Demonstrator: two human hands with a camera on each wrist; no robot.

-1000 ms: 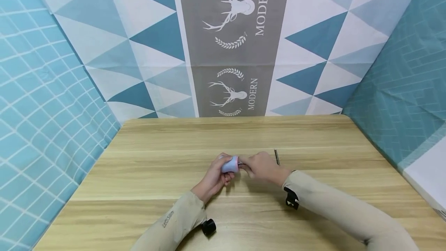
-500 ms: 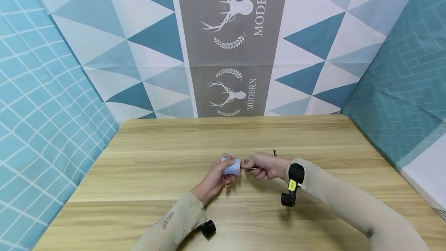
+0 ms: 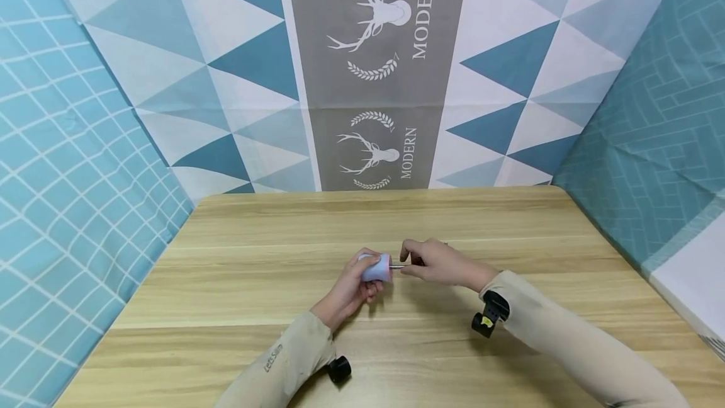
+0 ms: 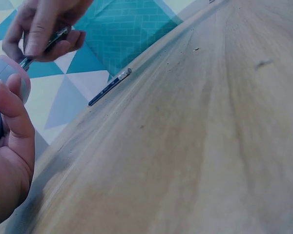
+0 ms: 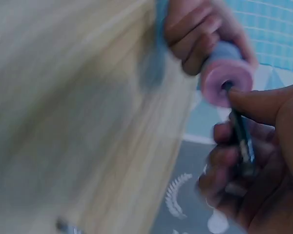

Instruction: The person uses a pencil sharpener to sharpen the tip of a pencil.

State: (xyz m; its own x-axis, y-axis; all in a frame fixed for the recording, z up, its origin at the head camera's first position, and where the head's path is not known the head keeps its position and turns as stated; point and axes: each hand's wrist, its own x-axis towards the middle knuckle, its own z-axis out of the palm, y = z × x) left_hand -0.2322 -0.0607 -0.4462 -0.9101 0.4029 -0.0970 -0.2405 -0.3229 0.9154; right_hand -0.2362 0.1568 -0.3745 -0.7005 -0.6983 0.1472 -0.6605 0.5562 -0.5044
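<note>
- My left grip [image 3: 351, 289] has its fingers curled around a blue tube [image 3: 371, 269] with a pink end.
- That blue tube lies on its side in my grip, over the bench [image 3: 255, 238], and its pink end [image 5: 216, 88] looks toward my other hand.
- My right grip [image 3: 440, 262] is closed too, with my thumb and fingers around a thin dark stick [image 5: 242, 139].
- The tip of the dark stick is at the round hole in the middle of the pink end. I cannot tell how deep it goes.
- So my two grips are near each other, but a bit of the stick shows between them.
- Another stick [image 4: 110, 87], like a pen, lies on the bench. From my head, I see just its tip past my right hand.
- I have tan sleeves [image 3: 572, 339], and the left one has small dark letters on it.
- A little black camera [image 3: 340, 370] sits at each wrist.
- At the back hangs a wall cloth [image 3: 385, 93] with white deer heads and blue triangles.
</note>
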